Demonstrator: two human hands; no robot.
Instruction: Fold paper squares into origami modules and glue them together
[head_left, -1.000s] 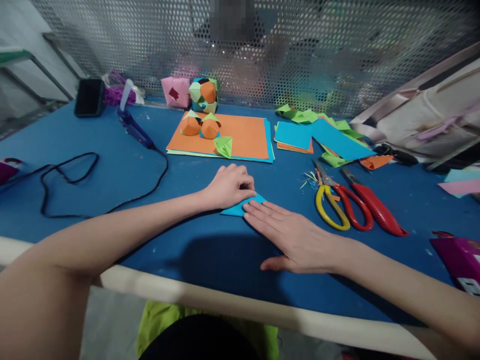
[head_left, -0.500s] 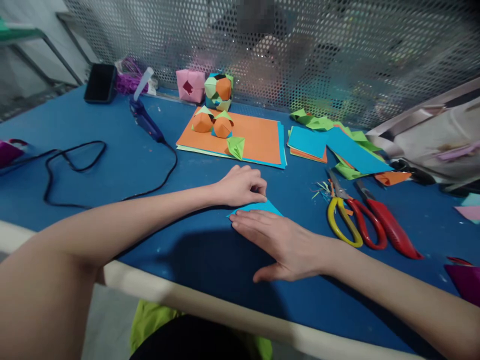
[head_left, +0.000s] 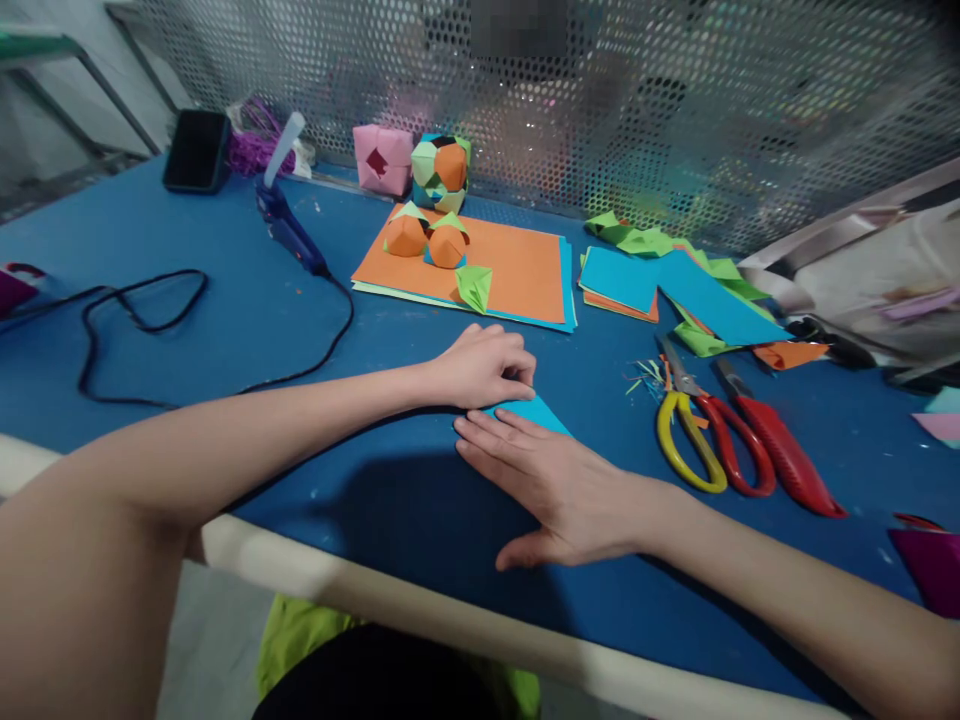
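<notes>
The paper point(head_left: 545, 415) is bright blue and lies flat just below and right of the frame's centre. The left hand point(head_left: 486, 370) touches its upper edge with curled fingers; the right hand point(head_left: 559, 490) lies over its lower part, fingers extended. A narrow wedge shows between them, its straight right edge slanting down to the right. The rest is hidden, so its full outline cannot be told.

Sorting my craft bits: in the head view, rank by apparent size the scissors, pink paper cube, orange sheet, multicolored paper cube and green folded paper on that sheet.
Orange sheet
Scissors
Pink paper cube and multicolored paper cube: too alike to rank
Green folded paper
</notes>
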